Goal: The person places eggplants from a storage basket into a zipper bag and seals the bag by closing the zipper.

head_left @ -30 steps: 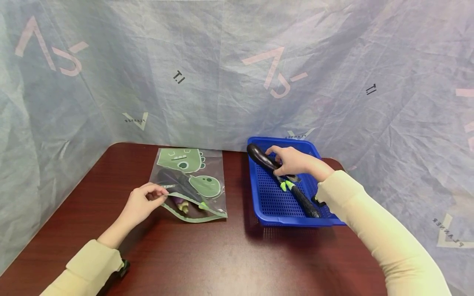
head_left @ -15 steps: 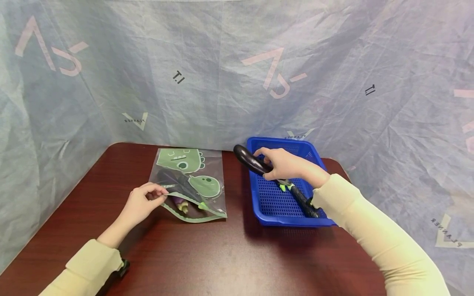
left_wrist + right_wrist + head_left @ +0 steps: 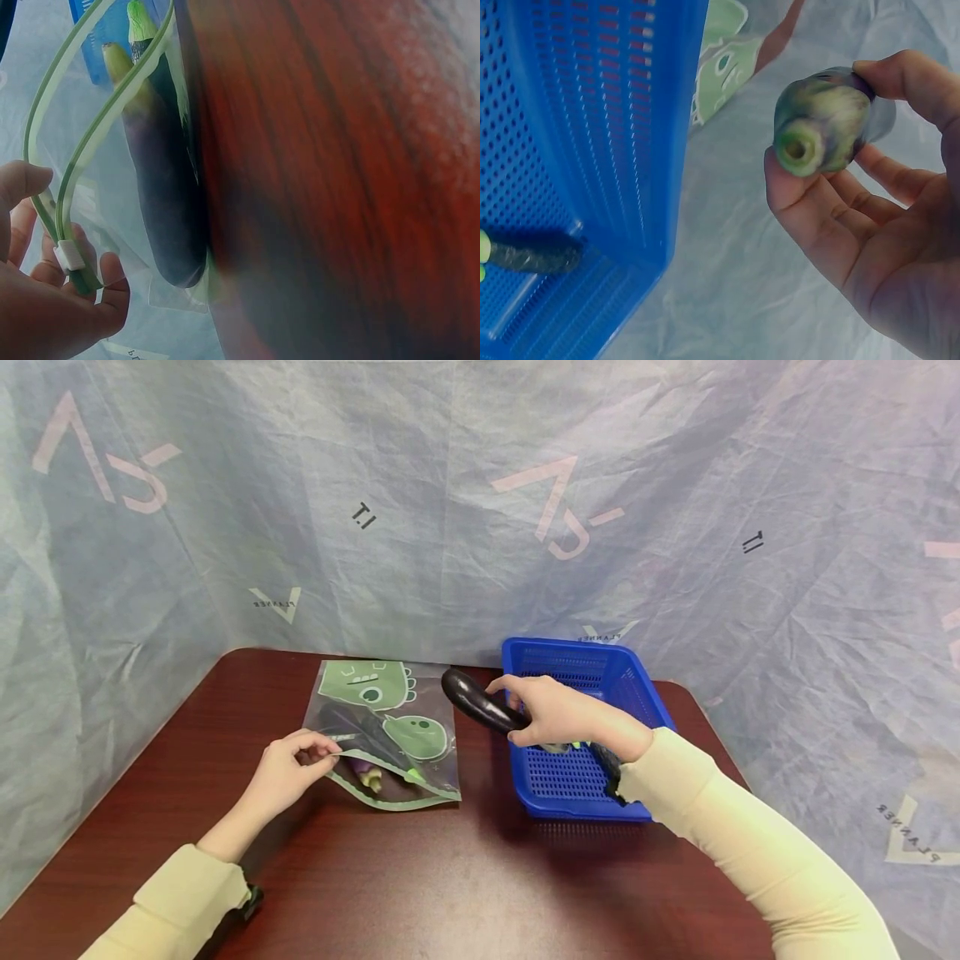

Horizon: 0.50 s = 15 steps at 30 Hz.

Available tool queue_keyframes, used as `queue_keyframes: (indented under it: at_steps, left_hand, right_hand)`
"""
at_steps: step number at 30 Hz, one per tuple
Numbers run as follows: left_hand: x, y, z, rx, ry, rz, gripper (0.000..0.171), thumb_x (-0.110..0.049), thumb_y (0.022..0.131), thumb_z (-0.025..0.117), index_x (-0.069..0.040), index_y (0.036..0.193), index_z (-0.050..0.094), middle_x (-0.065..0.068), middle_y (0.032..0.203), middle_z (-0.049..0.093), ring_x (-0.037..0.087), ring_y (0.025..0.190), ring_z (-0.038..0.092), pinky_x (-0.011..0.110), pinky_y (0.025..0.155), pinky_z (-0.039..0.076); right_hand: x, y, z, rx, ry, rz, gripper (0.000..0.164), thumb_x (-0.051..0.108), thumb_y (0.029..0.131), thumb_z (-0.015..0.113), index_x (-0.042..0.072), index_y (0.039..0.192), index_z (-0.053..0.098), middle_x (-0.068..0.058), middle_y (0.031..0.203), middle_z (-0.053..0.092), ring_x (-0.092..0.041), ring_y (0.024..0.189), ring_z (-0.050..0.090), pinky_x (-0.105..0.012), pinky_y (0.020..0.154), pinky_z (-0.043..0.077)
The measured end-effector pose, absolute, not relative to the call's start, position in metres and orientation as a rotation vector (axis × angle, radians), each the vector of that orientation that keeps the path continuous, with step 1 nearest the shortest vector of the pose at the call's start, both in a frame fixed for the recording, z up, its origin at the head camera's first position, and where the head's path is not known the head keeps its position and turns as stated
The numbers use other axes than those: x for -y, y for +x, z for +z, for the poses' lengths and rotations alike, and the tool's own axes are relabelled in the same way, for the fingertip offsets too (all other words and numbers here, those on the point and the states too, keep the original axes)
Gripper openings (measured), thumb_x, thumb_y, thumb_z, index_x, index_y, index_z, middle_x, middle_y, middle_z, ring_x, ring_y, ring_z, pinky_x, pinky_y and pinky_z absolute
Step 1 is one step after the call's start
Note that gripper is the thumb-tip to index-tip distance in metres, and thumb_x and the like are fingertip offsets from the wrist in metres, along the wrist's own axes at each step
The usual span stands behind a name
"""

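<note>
My right hand (image 3: 558, 714) grips a glossy dark eggplant (image 3: 480, 703) by its stem half, above the left rim of the blue basket (image 3: 528, 797). The right wrist view shows its greenish stem end (image 3: 821, 131) between thumb and fingers. My left hand (image 3: 292, 768) pinches the left corner of a clear zip bag (image 3: 442, 693) with green dinosaur prints, near its white slider (image 3: 70, 255). The bag lies flat with its mouth gaping toward me. Inside are an eggplant (image 3: 161, 187) and a second dark vegetable with a bright green end (image 3: 141, 21).
A dark, rough-skinned vegetable with bright green tips (image 3: 536, 253) lies in the basket, partly hidden by my right arm in the head view. Bag and basket stand side by side on a reddish-brown wooden table (image 3: 435, 877). A pale printed cloth (image 3: 420, 543) hangs behind.
My right hand has lifted the eggplant from the basket and carried it left, past the basket's rim toward the bag. My left hand keeps its hold on the bag, unmoved.
</note>
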<state>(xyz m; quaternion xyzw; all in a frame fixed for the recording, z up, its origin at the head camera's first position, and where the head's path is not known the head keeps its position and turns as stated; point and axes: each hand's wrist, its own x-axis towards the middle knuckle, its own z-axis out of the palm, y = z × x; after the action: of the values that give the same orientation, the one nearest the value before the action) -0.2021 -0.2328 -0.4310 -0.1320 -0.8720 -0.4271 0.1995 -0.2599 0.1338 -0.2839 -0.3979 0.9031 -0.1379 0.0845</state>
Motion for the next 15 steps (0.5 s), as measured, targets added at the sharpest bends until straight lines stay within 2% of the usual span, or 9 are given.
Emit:
queue_keyframes:
  at_steps: [4, 10, 15]
  left_hand:
    - [0.232, -0.202, -0.43, 2.449, -0.355, -1.197, 0.016, -0.005, 0.073, 0.07, -0.019, 0.079, 0.066, -0.005, 0.072, 0.055, 0.005, 0.064, 0.048, 0.018, 0.055, 0.04]
    - [0.232, -0.203, -0.429, 2.449, -0.346, -1.207, 0.016, -0.005, 0.072, 0.07, -0.019, 0.079, 0.066, -0.005, 0.072, 0.056, 0.006, 0.064, 0.049, 0.018, 0.055, 0.04]
    - [0.232, -0.204, -0.431, 2.446, -0.355, -1.195, 0.014, -0.005, 0.073, 0.07, -0.017, 0.079, 0.067, -0.004, 0.072, 0.056, 0.006, 0.064, 0.048, 0.018, 0.054, 0.04]
  right_hand:
    - [-0.128, -0.252, -0.287, -2.673, -1.214, -0.427, 0.056, 0.021, 0.073, 0.065, 0.02, 0.124, 0.041, 0.003, 0.082, 0.055, -0.004, 0.048, 0.05, -0.023, 0.058, 0.044]
    - [-0.117, -0.239, -0.292, -2.679, -1.288, -0.405, 0.056, 0.021, 0.071, 0.066, 0.022, 0.122, 0.043, 0.007, 0.077, 0.055, -0.005, 0.069, 0.05, -0.021, 0.063, 0.043]
    - [-0.109, -0.23, -0.297, -2.659, -1.332, -0.384, 0.057, 0.021, 0.071, 0.068, 0.022, 0.123, 0.043, 0.008, 0.079, 0.054, -0.006, 0.074, 0.05, -0.022, 0.065, 0.042]
